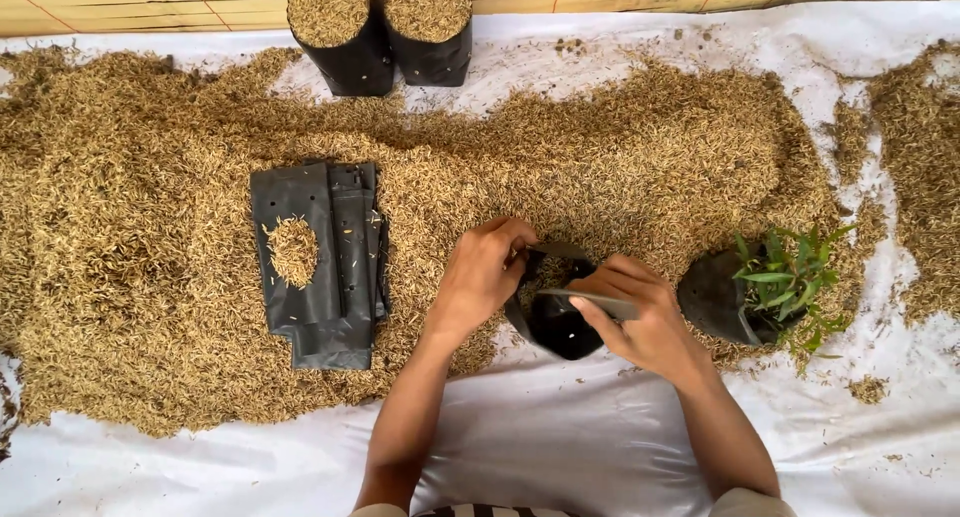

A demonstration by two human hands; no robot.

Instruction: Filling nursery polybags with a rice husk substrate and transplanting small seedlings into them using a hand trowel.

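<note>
My left hand (482, 274) and my right hand (640, 317) both grip the rim of a small black plastic grow bag (562, 327), holding its mouth apart. The bag rests at the near edge of a wide spread of rice husk (600, 167). The left hand pinches the far-left rim, while my right holds the near-right rim flattened between thumb and fingers. Just right of my right hand lies a black bag with a green seedling (790, 282), tipped on its side.
A stack of flat black grow bags (320, 267) lies left of my hands with a few husks on top. Two filled black bags (385, 32) stand upright at the far edge. A white sheet (560, 437) covers the ground under everything.
</note>
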